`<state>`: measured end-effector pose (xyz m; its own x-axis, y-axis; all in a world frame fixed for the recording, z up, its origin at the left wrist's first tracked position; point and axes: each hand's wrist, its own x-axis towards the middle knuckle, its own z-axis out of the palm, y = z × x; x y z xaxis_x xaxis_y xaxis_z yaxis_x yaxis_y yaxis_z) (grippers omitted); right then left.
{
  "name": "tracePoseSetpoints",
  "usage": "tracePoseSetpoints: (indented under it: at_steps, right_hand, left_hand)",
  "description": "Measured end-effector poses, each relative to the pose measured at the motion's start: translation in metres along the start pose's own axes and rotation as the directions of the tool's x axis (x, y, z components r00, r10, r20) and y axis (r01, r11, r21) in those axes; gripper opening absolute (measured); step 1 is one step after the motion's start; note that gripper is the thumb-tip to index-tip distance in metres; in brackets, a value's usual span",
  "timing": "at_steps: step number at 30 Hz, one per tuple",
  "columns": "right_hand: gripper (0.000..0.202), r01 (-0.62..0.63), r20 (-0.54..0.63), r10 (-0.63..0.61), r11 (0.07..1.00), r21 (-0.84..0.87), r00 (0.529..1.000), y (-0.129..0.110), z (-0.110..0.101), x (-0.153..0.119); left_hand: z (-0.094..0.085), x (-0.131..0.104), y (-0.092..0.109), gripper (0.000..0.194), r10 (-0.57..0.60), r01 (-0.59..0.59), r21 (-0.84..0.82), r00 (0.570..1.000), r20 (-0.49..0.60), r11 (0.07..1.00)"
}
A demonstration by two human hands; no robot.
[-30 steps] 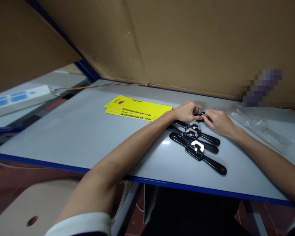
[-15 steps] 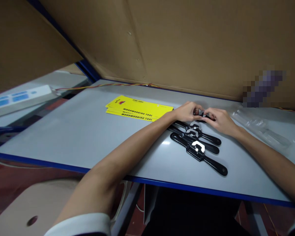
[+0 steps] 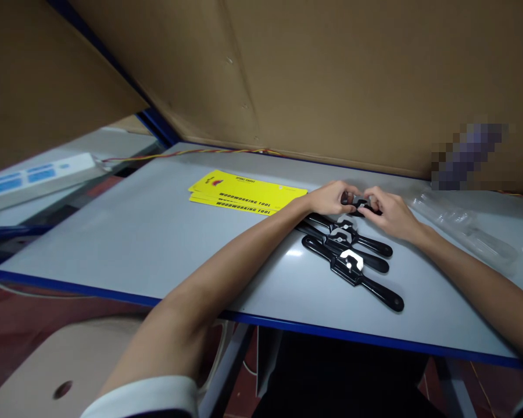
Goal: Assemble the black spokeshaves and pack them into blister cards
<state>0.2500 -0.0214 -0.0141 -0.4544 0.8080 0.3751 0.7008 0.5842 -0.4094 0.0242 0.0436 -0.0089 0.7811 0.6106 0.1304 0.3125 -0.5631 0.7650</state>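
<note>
Toward the far side of the table, my left hand [image 3: 330, 198] and my right hand [image 3: 391, 213] grip a black spokeshave [image 3: 361, 205] from its two sides. The fingers of both hands are curled round it and hide most of its handles. Just in front of it lie several more black spokeshaves with silvery blades. The nearest spokeshave [image 3: 346, 271] lies slanted and apart, while two behind it [image 3: 366, 253] overlap. My left forearm passes over the near right corner of a fanned stack of yellow cards [image 3: 248, 188] printed "WOODWORKING TOOL".
Clear plastic packaging [image 3: 466, 223] lies to the right of my right hand. Along the back run a cardboard wall [image 3: 331, 75] and red and yellow wires [image 3: 187, 151]. A white power strip [image 3: 39, 177] sits at the far left, and a stool [image 3: 82, 360] stands below the blue table edge.
My fingertips have shifted slightly on the spokeshave, with the right index finger raised and moved a little away from the left hand. The other things on the table lie as before.
</note>
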Motion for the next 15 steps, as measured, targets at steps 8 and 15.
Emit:
tracePoseSetpoints:
  at_steps: [8, 15]
  right_hand:
    - [0.026, 0.037, 0.052, -0.035, 0.999, -0.031, 0.998, -0.0058, -0.0020, 0.0004]
    - [0.012, -0.033, 0.033, 0.032, 0.999, 0.022, 0.999, -0.0020, -0.0017, 0.0004]
  left_hand:
    - [0.0003, 0.0008, -0.0019, 0.046, -0.030, 0.030, -0.009, 0.999, 0.012, 1.000]
    - [-0.0011, 0.0009, -0.0009, 0.042, -0.018, 0.018, -0.015, 1.000, 0.022, 1.000]
